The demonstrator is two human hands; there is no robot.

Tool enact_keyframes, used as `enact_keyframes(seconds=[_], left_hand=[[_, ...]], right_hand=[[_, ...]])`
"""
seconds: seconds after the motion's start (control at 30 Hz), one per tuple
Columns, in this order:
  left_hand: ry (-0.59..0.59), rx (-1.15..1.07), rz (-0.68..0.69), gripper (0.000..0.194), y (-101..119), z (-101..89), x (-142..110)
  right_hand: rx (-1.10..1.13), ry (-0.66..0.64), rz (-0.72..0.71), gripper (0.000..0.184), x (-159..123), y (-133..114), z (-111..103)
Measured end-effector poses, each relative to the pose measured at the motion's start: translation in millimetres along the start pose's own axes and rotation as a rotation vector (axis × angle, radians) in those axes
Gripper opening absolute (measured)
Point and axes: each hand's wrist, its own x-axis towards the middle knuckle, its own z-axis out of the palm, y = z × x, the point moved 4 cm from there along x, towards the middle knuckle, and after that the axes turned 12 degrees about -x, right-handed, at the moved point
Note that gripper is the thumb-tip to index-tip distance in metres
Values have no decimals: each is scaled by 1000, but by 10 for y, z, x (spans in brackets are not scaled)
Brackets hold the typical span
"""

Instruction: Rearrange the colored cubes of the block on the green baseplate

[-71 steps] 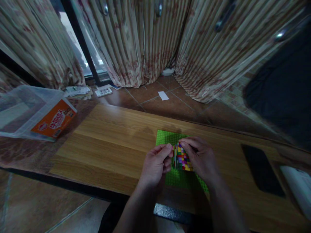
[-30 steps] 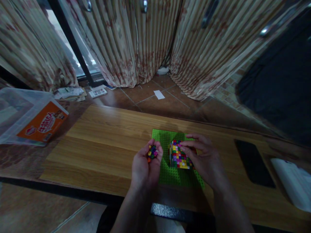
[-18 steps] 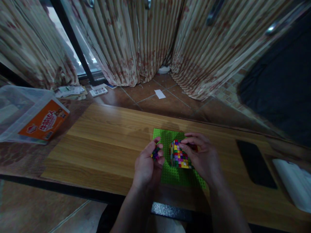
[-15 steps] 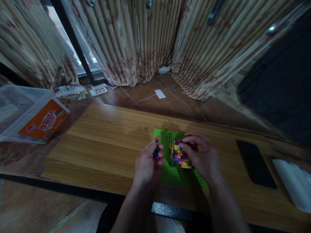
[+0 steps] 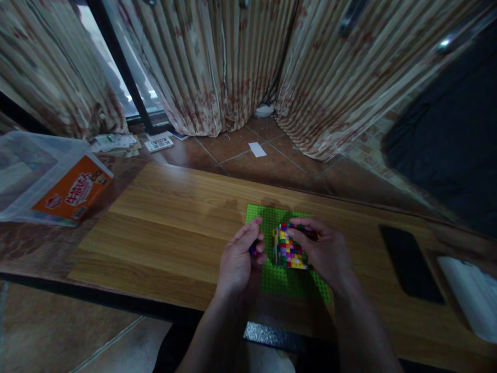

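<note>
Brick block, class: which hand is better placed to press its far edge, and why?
Right hand, probably: its fingers reach the far edge of the brick block; the left hand, apart, holds a purple piece.

Lighting: dim overall; daylight shows at the window [image 5: 150,96], upper left. Pale glare on the far left of the desk [image 5: 166,223]; glint on a metal fitting [image 5: 444,44]. Soft shadows beyond the left hand [image 5: 238,256]. Wide-angle stretching toward the edges; fine detail of the bricks [image 5: 289,251] indistinct.
</note>
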Motion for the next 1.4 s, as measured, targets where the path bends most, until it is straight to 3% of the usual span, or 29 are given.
enact_keyframes(seconds=[0.33, 0.5, 0.57, 0.83, 0.97, 1.1, 1.4], left_hand=[[35, 57, 3, 25, -3, 62, -55], [-54, 83, -40, 29, -22, 88, -60], [-108, 100, -57, 31, -42, 99, -62], [-291, 205, -13, 40, -88, 156, -98], [-334, 245, -12, 39, -110, 173, -95], [-316, 275, -35, 25, -133, 167, -95], [-312, 292, -94, 27, -132, 152, -102]], right_hand=[[-1, 0, -33, 29, -14, 32, 6], [-51, 183, -187, 18, -80, -147, -146], [-42, 201, -250, 15, -118, -236, -183], [-107, -17, -402, 16, -227, -452, -159], [-29, -58, -390, 12, -243, -467, -155], [89, -10, -324, 8, -242, -440, -156], [148, 10, -283, 8, -240, -400, -159]])
